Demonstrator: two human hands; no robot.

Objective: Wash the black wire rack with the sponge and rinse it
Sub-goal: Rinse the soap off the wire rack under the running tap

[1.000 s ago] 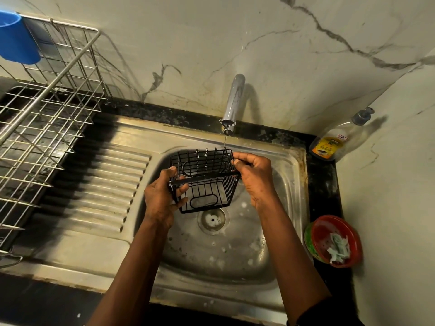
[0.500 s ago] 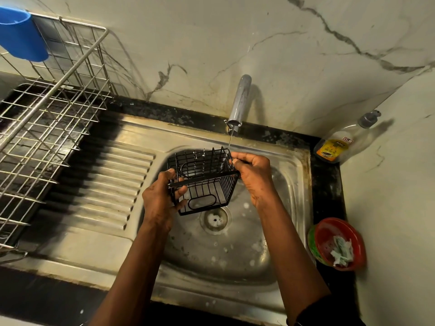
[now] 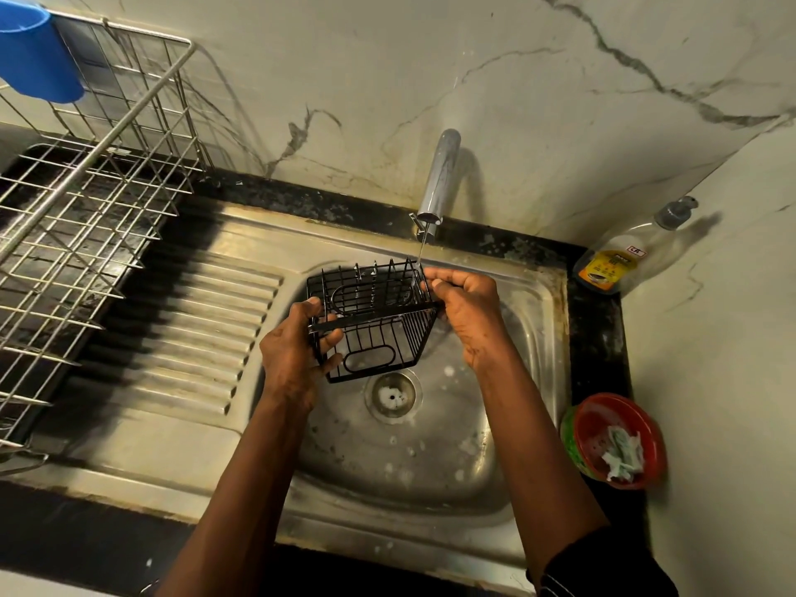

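Black wire rack (image 3: pixel 374 319) — one item, held over the basin of a steel sink (image 3: pixel 538 295), set in a black counter (image 3: pixel 598 338) against a marble-veined wall (image 3: pixel 517 101). Counted: one tap (image 3: pixel 439 178), one drain (image 3: pixel 393 394), one silver drying rack (image 3: pixel 86 209), one blue cup (image 3: pixel 38 53), one soap bottle (image 3: pixel 620 260), one red bowl (image 3: pixel 616 437). Long axis runs left to right; the rack is tipped, wire ends pointing up at the tap — a thin stream (image 3: pixel 421 251) meets its right corner. Left hand (image 3: pixel 297 355) grips the left end; right hand (image 3: pixel 467 316) pinches the right.

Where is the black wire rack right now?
Head view, centre: the left hand and right hand hold the black wire rack over the sink, below the running tap.
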